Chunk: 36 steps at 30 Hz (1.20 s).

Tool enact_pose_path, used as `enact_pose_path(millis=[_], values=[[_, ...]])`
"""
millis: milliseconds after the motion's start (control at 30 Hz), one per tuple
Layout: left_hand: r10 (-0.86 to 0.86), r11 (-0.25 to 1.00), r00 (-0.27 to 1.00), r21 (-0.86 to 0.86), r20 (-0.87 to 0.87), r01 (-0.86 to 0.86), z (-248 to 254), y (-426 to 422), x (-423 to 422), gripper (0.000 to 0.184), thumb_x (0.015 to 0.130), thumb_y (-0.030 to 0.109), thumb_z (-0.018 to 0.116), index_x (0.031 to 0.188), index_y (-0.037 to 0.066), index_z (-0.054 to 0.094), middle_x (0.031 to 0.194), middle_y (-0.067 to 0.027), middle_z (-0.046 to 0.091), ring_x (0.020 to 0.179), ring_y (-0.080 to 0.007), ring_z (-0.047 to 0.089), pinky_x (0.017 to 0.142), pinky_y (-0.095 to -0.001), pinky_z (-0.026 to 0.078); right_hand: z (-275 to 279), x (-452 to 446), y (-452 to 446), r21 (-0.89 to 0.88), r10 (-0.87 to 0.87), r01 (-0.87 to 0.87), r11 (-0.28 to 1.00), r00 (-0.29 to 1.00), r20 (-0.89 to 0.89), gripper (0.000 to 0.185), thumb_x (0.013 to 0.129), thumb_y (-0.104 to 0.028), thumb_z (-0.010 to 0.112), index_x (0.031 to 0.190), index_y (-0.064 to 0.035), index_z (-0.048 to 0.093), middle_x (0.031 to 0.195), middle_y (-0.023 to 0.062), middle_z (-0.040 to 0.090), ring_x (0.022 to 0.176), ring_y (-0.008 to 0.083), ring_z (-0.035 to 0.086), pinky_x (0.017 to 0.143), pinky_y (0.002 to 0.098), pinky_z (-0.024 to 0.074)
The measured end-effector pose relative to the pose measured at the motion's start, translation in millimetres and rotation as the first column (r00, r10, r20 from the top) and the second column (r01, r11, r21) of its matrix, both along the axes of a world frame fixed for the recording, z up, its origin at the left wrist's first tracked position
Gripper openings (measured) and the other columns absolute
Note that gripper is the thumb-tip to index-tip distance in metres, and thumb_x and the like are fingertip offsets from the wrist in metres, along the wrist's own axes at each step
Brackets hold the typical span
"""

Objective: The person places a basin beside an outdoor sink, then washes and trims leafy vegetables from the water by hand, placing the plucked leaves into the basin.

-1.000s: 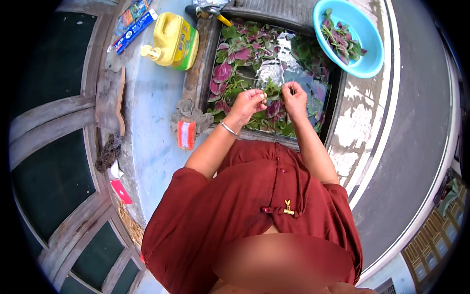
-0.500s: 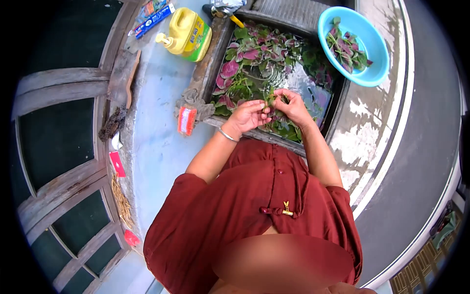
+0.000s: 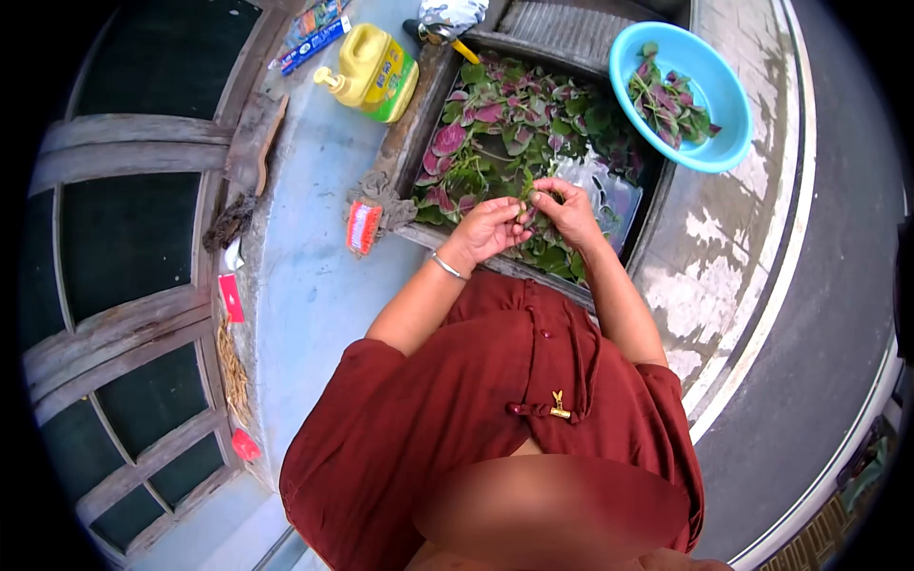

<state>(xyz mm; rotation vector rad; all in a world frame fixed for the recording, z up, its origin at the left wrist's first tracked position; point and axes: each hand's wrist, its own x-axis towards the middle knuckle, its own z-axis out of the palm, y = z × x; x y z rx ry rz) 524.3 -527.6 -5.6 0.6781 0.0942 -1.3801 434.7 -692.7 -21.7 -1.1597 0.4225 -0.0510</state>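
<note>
A stone sink (image 3: 407, 143) filled with water holds floating amaranth leaves (image 3: 505, 107), green with purple-red centres. Over its near side my two hands meet at a small green sprig (image 3: 527, 183). My left hand (image 3: 488, 229) is closed, thumb and fingertips pinching the sprig's lower end. From the other side my right hand (image 3: 569, 215) pinches it too, fingers curled. The fingertips partly hide the sprig. To the right of the sink stands a light blue basin (image 3: 740, 133), with a small heap of amaranth (image 3: 669, 103) inside.
Left of the sink are a yellow pump bottle (image 3: 374, 74), a grey cloth (image 3: 386, 202) and an orange-red scrub brush (image 3: 363, 228). A tap with a yellow handle (image 3: 465, 50) sits at the far corner. Ridged washboard stone (image 3: 562, 33) lies beyond the water.
My view has shifted slightly. The floating leaves have spread over part of the open water, and its ripples have faded. My hands keep nearly the same pinch on the sprig.
</note>
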Motion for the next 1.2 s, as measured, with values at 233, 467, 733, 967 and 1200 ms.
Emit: enact_pose_path(millis=[233,467,733,967,1200], values=[[0.011,0.987,0.957,0.149,0.289,-0.056,1.9,1.5,3.9,0.013,0.089,0.011,0.058,0.099,0.005,0.054,0.083,-0.0025,0.057,0.066,-0.0095,0.055,0.079,-0.0322,0.052,11.1,0.3,-7.3,0.151,0.026,-0.04,0.988,0.995,0.097,0.023,0.083,-0.015,0.065,0.103,-0.0034,0.064,0.077,-0.0037,0.058,0.069,0.0049,0.049,0.062,0.0203,0.0398],[0.008,0.986,0.948,0.156,0.318,-0.061,5.4,5.1,14.3,0.013,0.089,0.012,0.058,0.1,0.005,0.054,0.082,-0.0019,0.057,0.067,-0.0089,0.056,0.077,-0.0316,0.052,3.4,7.0,-8.4,0.003,0.053,-0.053,0.999,0.997,0.065,0.021,0.085,-0.015,0.06,0.101,-0.0031,0.064,0.072,-0.0027,0.056,0.067,0.0048,0.048,0.059,0.0199,0.0369],[-0.023,0.973,0.874,0.211,0.486,-0.091,4.1,13.6,31.7,0.012,0.089,0.011,0.058,0.098,0.003,0.056,0.083,-0.002,0.058,0.066,-0.0074,0.055,0.072,-0.0255,0.052,14.3,27.0,11.1,-0.142,0.033,-0.028,0.989,0.999,0.029,0.024,0.081,-0.014,0.066,0.102,-0.0027,0.065,0.089,-0.001,0.064,0.079,0.0052,0.054,0.073,0.0212,0.0438],[0.002,0.976,0.902,0.197,0.431,-0.097,6.7,21.1,41.7,0.013,0.089,0.011,0.057,0.099,0.002,0.056,0.083,-0.0021,0.058,0.067,-0.0073,0.055,0.072,-0.0257,0.052,16.8,35.1,11.8,0.013,0.04,-0.039,0.999,0.995,-0.091,0.02,0.083,-0.012,0.064,0.1,-0.0037,0.066,0.087,-0.0008,0.064,0.08,0.0068,0.055,0.075,0.0225,0.044],[-0.007,0.966,0.877,0.23,0.481,-0.118,4.8,26.4,48.1,0.012,0.089,0.011,0.058,0.098,0.002,0.056,0.084,-0.0024,0.059,0.066,-0.0072,0.055,0.071,-0.0245,0.052,14.5,48.4,24.3,-0.201,-0.042,0.043,0.979,0.999,0.01,0.015,0.082,-0.011,0.065,0.095,-0.0037,0.066,0.082,-0.0034,0.061,0.076,0.005,0.052,0.071,0.0211,0.0428]])
